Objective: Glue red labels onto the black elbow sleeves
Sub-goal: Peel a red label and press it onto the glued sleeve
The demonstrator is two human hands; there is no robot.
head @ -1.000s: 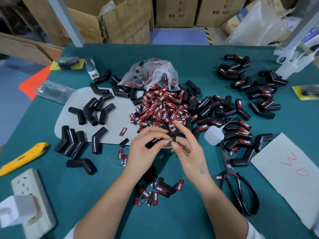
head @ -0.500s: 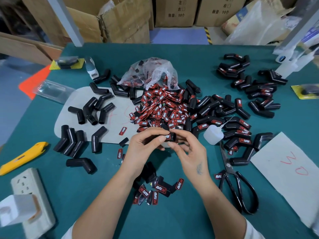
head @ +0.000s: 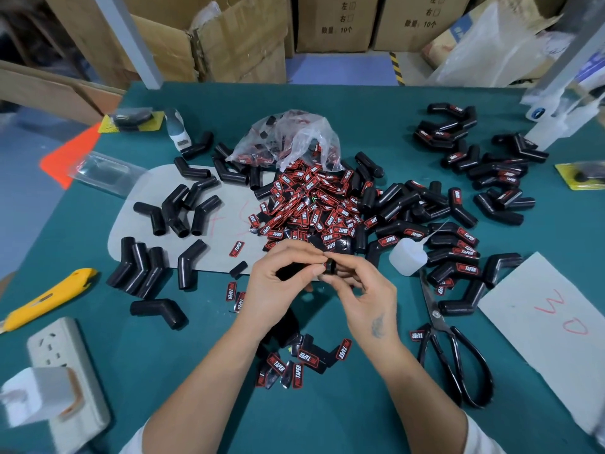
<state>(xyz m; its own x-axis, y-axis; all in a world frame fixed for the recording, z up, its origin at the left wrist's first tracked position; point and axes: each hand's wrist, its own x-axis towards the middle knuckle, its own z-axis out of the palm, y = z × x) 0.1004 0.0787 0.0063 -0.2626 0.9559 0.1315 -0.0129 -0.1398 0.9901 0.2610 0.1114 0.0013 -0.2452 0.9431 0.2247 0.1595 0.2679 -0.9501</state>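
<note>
A black elbow sleeve (head: 289, 271) is gripped in my left hand (head: 278, 283) just above the green table, mostly hidden by the fingers. My right hand (head: 358, 288) pinches the sleeve's right end, where a red label (head: 329, 266) lies under thumb and forefinger. Behind the hands is a heap of loose red labels (head: 311, 204) spilling from a clear plastic bag (head: 288, 139). Plain black sleeves (head: 176, 211) lie at the left. Labelled sleeves (head: 455, 244) are piled at the right. A small white glue bottle (head: 407, 257) stands right of the hands.
Black scissors (head: 448, 342) lie right of my right wrist beside a grey card (head: 550, 322). A yellow utility knife (head: 49, 298) and a white power strip (head: 62, 381) sit at the near left. A few labels (head: 301, 362) lie between my forearms. Cardboard boxes (head: 229, 37) stand behind the table.
My right fingers, spread a second ago, have curled in to pinch the label onto the sleeve end. Both hands have stayed in about the same place.
</note>
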